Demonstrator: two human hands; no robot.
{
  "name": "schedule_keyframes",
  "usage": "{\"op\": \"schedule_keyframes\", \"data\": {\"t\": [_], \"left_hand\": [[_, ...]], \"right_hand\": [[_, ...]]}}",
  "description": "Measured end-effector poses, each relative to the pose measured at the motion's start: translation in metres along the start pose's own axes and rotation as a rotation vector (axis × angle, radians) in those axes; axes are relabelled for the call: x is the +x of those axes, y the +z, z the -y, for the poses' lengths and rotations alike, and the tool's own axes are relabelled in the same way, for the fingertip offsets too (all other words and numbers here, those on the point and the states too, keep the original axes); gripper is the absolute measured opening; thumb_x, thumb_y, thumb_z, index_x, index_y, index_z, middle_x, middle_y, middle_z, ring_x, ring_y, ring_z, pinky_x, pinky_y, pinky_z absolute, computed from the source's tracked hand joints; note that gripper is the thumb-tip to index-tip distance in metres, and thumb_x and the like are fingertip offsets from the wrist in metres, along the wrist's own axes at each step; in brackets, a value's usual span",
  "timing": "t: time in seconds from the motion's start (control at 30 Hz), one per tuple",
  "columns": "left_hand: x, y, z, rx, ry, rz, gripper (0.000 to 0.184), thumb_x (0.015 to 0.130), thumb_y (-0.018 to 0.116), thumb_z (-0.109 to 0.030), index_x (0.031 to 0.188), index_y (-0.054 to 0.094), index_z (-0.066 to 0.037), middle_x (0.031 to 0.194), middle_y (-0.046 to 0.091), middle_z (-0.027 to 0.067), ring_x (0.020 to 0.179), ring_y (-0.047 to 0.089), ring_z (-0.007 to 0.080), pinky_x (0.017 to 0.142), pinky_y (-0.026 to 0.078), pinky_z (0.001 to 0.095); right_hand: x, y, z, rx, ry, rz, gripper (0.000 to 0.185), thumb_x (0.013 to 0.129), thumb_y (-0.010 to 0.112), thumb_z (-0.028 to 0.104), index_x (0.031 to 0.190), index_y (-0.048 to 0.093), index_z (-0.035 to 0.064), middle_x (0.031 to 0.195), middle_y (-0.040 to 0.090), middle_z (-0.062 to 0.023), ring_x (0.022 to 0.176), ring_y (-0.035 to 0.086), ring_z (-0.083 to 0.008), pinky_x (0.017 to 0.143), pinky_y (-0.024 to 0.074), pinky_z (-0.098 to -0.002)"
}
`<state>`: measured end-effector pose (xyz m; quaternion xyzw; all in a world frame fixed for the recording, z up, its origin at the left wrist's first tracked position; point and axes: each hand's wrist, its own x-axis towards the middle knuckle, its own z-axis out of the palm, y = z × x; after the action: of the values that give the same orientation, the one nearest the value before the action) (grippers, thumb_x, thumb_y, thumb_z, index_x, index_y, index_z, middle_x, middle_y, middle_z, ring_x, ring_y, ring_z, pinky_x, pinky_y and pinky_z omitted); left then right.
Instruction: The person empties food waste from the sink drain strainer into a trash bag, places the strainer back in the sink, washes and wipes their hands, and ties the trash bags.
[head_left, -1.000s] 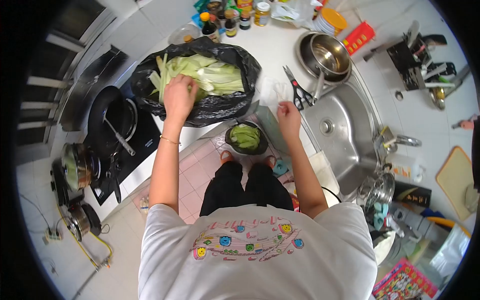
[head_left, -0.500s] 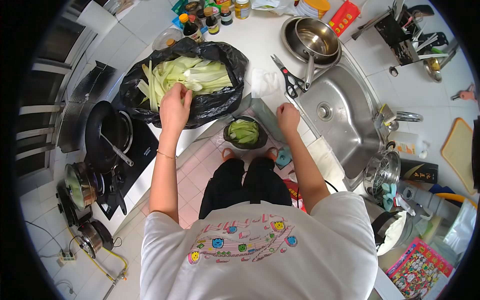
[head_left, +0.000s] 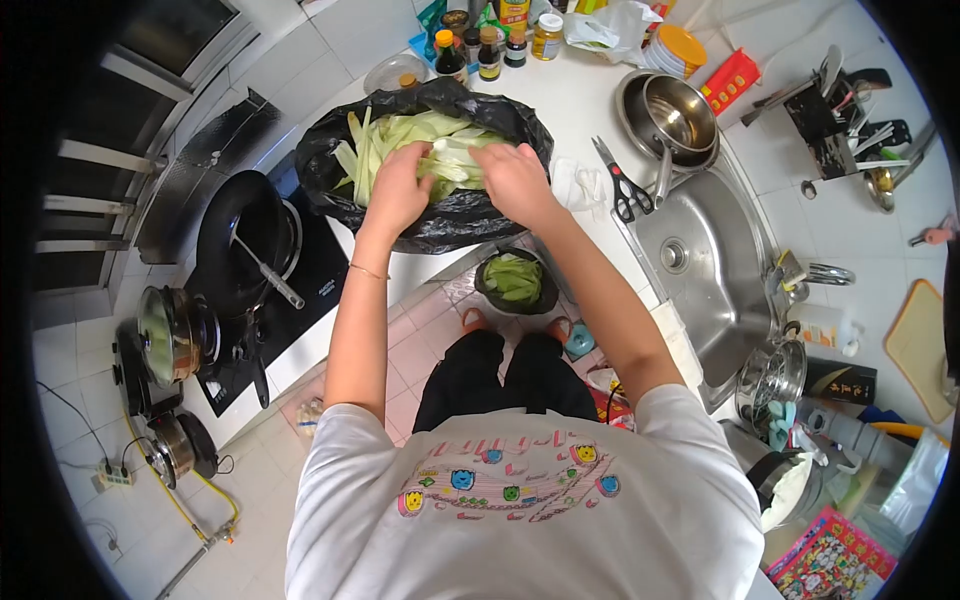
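A black plastic bag [head_left: 330, 150] sits open on the counter, heaped with pale green corn husks [head_left: 425, 130]. Inside its near left side, my left hand [head_left: 400, 190] has its fingers curled down into the husks. My right hand [head_left: 515, 185] reaches over the bag's right side, fingers bent onto the husks. A gap separates the two hands, with whitish husk pieces showing between them. Both sets of fingertips are partly hidden among the leaves. On the floor below, a small black-lined bin [head_left: 515, 280] holds more green husks.
Red-handled scissors [head_left: 628, 190] and a crumpled white tissue [head_left: 578, 185] lie right of the bag. Beyond them are stacked steel pans [head_left: 680, 110] and a sink [head_left: 700, 270]. Sauce bottles [head_left: 450, 58] stand behind; a wok [head_left: 235, 225] rests on the stove at left.
My right hand has moved from the counter edge by the sink up into the bag. My left hand stays at the husks. The whole view has shifted, placing the bag further right.
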<state>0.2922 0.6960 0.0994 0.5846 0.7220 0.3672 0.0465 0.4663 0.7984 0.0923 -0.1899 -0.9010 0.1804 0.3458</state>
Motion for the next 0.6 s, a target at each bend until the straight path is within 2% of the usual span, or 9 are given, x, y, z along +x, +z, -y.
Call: {"op": "schedule_keyframes", "data": {"t": [0.07,0.1,0.2,0.23,0.33,0.37,0.4,0.5,0.6], "left_hand": [[0.004,-0.002,0.007,0.089,-0.002,0.000,0.022,0.081,0.062,-0.004,0.102,0.059,-0.003,0.073,0.059,0.0131,0.070,0.059,0.0304,0.068,0.049,0.0371],[0.004,-0.006,0.001,0.122,-0.102,0.013,0.015,0.080,0.064,-0.005,0.095,0.062,-0.003,0.075,0.061,0.0141,0.071,0.059,0.0302,0.067,0.048,0.0377],[0.009,-0.010,-0.011,0.130,-0.173,0.044,0.014,0.078,0.064,-0.006,0.092,0.061,-0.003,0.075,0.062,0.0171,0.079,0.060,0.0366,0.072,0.047,0.0424],[0.011,-0.005,-0.006,0.128,-0.209,0.124,0.028,0.077,0.061,-0.002,0.104,0.061,-0.006,0.091,0.063,0.0175,0.091,0.058,0.0356,0.079,0.045,0.0425],[0.002,0.004,-0.018,0.290,0.085,0.075,0.050,0.073,0.057,0.003,0.121,0.055,-0.010,0.114,0.057,0.0168,0.109,0.051,0.0345,0.091,0.040,0.0429],[0.003,0.009,-0.016,0.277,0.000,0.155,0.065,0.069,0.054,0.006,0.132,0.047,-0.010,0.130,0.046,0.0145,0.121,0.041,0.0333,0.100,0.033,0.0436],[0.005,0.015,-0.013,0.246,0.083,0.079,0.058,0.070,0.057,0.004,0.127,0.051,-0.006,0.125,0.051,0.0154,0.116,0.045,0.0339,0.099,0.036,0.0427],[0.014,0.025,-0.040,0.245,0.088,-0.081,0.018,0.081,0.065,-0.010,0.097,0.066,-0.002,0.094,0.065,0.0142,0.093,0.057,0.0324,0.084,0.045,0.0407],[0.017,0.039,-0.110,0.059,0.082,-0.142,0.012,0.086,0.063,-0.012,0.082,0.062,-0.001,0.083,0.061,0.0124,0.080,0.055,0.0312,0.074,0.044,0.0383]], "right_hand": [[0.001,0.015,-0.013,-0.097,0.002,0.035,0.020,0.076,0.061,0.004,0.096,0.066,0.0052,0.088,0.062,-0.0081,0.090,0.059,-0.0258,0.082,0.0380,-0.0361],[0.002,0.014,-0.011,-0.104,0.047,0.041,0.016,0.075,0.061,0.003,0.089,0.067,0.0066,0.086,0.063,-0.0081,0.089,0.059,-0.0248,0.080,0.0392,-0.0372],[0.003,0.010,-0.008,-0.076,0.151,0.001,0.010,0.073,0.061,0.003,0.081,0.067,0.0068,0.081,0.063,-0.0083,0.088,0.059,-0.0236,0.077,0.0398,-0.0383],[0.004,0.012,-0.008,-0.150,0.141,-0.054,0.007,0.072,0.062,0.004,0.074,0.066,0.0093,0.075,0.062,-0.0075,0.083,0.059,-0.0233,0.073,0.0397,-0.0385],[-0.002,0.011,-0.012,-0.354,0.132,0.058,0.012,0.071,0.062,0.007,0.080,0.069,0.0105,0.080,0.061,-0.0064,0.084,0.057,-0.0233,0.073,0.0383,-0.0372],[-0.013,0.008,-0.013,-0.273,0.055,-0.027,0.025,0.070,0.062,0.008,0.094,0.070,0.0113,0.090,0.060,-0.0054,0.087,0.055,-0.0227,0.074,0.0368,-0.0367],[-0.021,-0.002,-0.007,-0.268,0.076,0.001,0.038,0.070,0.061,0.005,0.107,0.068,0.0110,0.101,0.058,-0.0054,0.091,0.054,-0.0223,0.077,0.0364,-0.0375],[-0.055,-0.054,0.003,-0.020,0.210,-0.091,0.040,0.070,0.062,0.004,0.109,0.066,0.0117,0.105,0.058,-0.0058,0.098,0.054,-0.0215,0.082,0.0365,-0.0381],[-0.117,-0.113,-0.033,-0.058,0.378,-0.260,0.033,0.073,0.064,0.006,0.105,0.066,0.0111,0.107,0.059,-0.0083,0.100,0.056,-0.0250,0.084,0.0387,-0.0375]]}}
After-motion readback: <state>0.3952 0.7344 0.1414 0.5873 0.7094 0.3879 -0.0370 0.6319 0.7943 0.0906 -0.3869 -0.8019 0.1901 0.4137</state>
